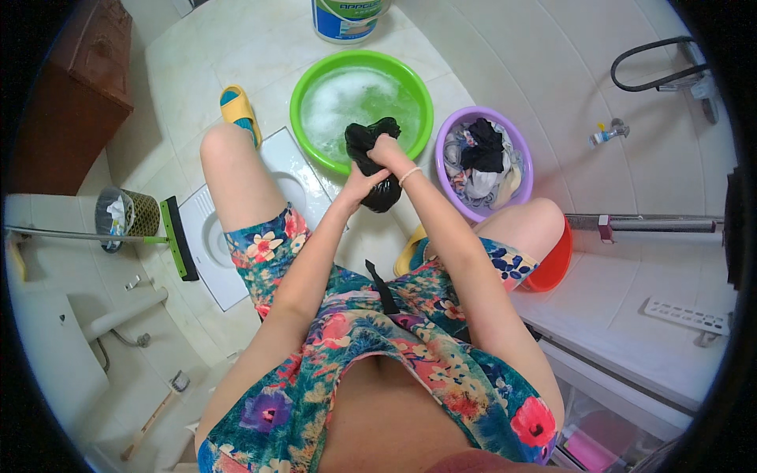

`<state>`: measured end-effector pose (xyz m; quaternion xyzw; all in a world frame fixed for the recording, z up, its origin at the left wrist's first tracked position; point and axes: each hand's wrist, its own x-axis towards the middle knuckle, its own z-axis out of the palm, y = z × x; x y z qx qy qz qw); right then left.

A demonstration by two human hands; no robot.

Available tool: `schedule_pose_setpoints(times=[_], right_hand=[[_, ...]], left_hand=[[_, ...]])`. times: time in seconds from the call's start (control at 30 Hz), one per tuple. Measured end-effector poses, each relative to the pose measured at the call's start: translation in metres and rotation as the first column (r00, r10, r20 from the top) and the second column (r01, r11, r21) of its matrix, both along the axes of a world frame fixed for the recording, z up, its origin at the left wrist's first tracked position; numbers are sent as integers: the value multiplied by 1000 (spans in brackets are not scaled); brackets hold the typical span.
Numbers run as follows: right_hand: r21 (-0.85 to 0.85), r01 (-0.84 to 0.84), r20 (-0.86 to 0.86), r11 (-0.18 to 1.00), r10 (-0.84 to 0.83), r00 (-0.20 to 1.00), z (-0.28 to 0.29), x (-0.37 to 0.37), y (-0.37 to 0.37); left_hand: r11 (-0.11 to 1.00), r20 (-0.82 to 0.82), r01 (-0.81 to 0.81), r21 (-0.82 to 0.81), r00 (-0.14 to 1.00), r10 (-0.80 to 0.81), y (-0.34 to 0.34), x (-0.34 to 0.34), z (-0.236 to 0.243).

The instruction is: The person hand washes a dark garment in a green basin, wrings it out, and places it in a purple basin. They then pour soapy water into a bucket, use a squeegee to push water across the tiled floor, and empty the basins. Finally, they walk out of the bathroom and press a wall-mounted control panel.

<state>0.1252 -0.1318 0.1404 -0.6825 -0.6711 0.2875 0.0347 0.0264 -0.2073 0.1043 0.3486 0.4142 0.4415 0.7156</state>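
Seated low in a tiled washroom, I wring a black garment (pixel 372 162) with my 2 hands: my left hand (pixel 356 186) clenches its lower part, my right hand (pixel 385 148) grips the upper part, the cloth twisted between them. I hold it over the near rim of the green basin (pixel 315 83) of soapy water, so drips fall back in. Just right of it, touching, a purple basin (pixel 520 158) holds a heap of mixed clothes within reach. A red basin (pixel 553 264) sits beside my right knee. Farther off, 1 yellow slipper (pixel 239 110) lies left and a white bucket (pixel 344 22) stands beyond.
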Motion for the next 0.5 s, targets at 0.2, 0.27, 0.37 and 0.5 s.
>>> schedule_pose_setpoints(times=[0.2, 0.27, 0.37, 0.5], right_hand=[[-41, -41, -400, 998, 22, 916, 42, 5, 15], [-253, 201, -629, 946, -319, 709, 44, 20, 20], [-131, 521, -645, 843, -472, 601, -22, 81, 20], [-727, 259, -679, 637, -722, -131, -38, 46, -21]], left_hand=[[910, 620, 216, -354, 783, 55, 7, -22, 20], [900, 811, 278, -336, 571, 126, 14, -27, 17], [869, 924, 387, -309, 338, 178, 17, -17, 41], [876, 949, 387, -289, 235, 210, 10, -28, 61]])
